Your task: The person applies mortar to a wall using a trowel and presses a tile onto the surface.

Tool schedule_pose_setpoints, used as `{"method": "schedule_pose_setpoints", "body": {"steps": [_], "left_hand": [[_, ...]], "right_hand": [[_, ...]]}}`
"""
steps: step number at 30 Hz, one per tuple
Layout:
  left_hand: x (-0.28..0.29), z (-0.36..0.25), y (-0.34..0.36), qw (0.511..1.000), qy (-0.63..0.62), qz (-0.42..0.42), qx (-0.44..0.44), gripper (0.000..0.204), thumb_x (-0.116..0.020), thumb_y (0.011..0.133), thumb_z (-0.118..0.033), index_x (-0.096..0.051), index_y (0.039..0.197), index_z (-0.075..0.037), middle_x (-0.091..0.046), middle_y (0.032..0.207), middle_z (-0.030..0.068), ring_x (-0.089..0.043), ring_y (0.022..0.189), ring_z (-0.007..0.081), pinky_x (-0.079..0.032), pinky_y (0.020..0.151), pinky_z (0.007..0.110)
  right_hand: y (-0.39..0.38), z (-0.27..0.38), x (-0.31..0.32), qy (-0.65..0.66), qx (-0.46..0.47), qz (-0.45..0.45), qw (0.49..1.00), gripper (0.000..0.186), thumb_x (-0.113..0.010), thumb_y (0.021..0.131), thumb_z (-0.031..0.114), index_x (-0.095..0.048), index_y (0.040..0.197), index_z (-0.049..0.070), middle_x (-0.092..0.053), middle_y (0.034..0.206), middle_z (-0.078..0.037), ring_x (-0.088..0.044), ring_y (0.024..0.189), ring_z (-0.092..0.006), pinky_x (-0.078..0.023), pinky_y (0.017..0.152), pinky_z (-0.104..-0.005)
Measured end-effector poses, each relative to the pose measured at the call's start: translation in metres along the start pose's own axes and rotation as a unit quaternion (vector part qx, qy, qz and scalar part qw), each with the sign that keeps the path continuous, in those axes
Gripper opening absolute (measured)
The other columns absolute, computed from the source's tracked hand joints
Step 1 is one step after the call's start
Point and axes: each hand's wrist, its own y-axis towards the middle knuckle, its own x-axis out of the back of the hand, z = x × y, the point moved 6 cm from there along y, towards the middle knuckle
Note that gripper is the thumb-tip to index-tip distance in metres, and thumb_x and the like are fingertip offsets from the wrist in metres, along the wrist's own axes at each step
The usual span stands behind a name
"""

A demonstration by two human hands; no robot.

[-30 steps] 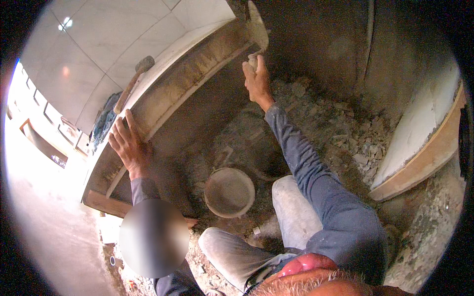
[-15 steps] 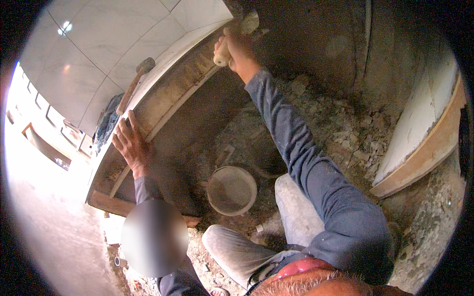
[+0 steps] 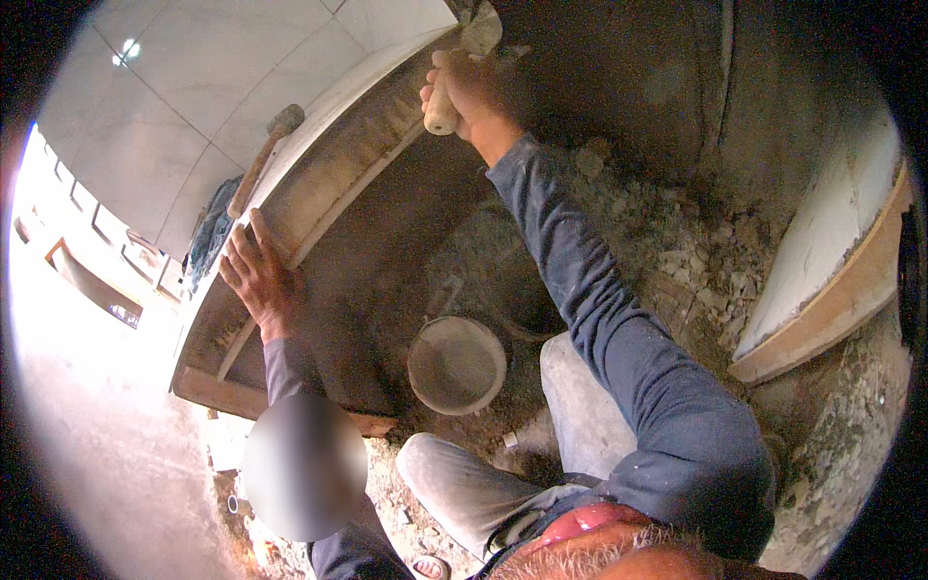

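Note:
My right hand (image 3: 459, 97) grips the pale handle (image 3: 441, 114) of a trowel, whose blade (image 3: 480, 29) is up at the far end of the board-edged counter (image 3: 333, 155). My left hand (image 3: 253, 271) rests with fingers spread on the counter's edge further down. Just beyond its fingertips lie a mallet (image 3: 259, 164), head upward, and a crumpled dark cloth (image 3: 208, 232). The counter's top carries pale tiles (image 3: 242, 68).
A round bucket (image 3: 455, 362) stands among rubble (image 3: 701, 275) below the counter, near my knees. A white wood-edged panel (image 3: 812, 271) is at the right. At lower left are a blurred round area, a dark sleeve (image 3: 353, 546) and a sandalled foot (image 3: 430, 565).
My right hand has moved up and left along the counter with the trowel, then shifted only slightly in the last half second. My left hand stays on the edge.

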Motion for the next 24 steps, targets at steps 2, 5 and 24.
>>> {"method": "schedule_pose_setpoints", "body": {"steps": [2, 5, 24], "left_hand": [[-0.005, 0.003, -0.001, 1.0, 0.006, -0.008, 0.001, 0.121, -0.085, 0.055, -0.017, -0.021, 0.157, -0.02, -0.038, 0.147, 0.0146, -0.036, 0.138, 0.033, -0.025, 0.115, 0.053], [-0.005, -0.001, 0.0, 1.0, 0.013, 0.008, -0.008, 0.087, -0.064, 0.08, -0.024, -0.024, 0.157, -0.017, -0.039, 0.146, 0.0148, -0.036, 0.137, 0.0326, -0.025, 0.114, 0.053], [-0.01, 0.005, -0.001, 1.0, 0.008, -0.02, -0.007, 0.095, -0.074, 0.073, -0.021, -0.026, 0.156, -0.019, -0.041, 0.144, 0.0142, -0.039, 0.136, 0.0316, -0.027, 0.113, 0.053]], "right_hand": [[-0.005, 0.003, -0.004, 0.011, 0.001, -0.005, 1.0, 0.026, -0.064, 0.092, 0.024, -0.053, 0.107, 0.007, -0.059, 0.085, -0.008, -0.062, 0.062, -0.0222, -0.055, 0.052, -0.041], [-0.003, 0.008, -0.002, 0.047, 0.012, 0.012, 0.999, 0.025, -0.063, 0.092, 0.027, -0.054, 0.101, 0.006, -0.059, 0.081, -0.008, -0.062, 0.06, -0.0223, -0.054, 0.052, -0.0408], [-0.028, 0.021, 0.002, 0.178, 0.063, 0.126, 0.974, 0.041, -0.057, 0.097, 0.038, -0.052, 0.117, 0.002, -0.056, 0.086, -0.007, -0.057, 0.057, -0.0179, -0.047, 0.048, -0.0354]]}}
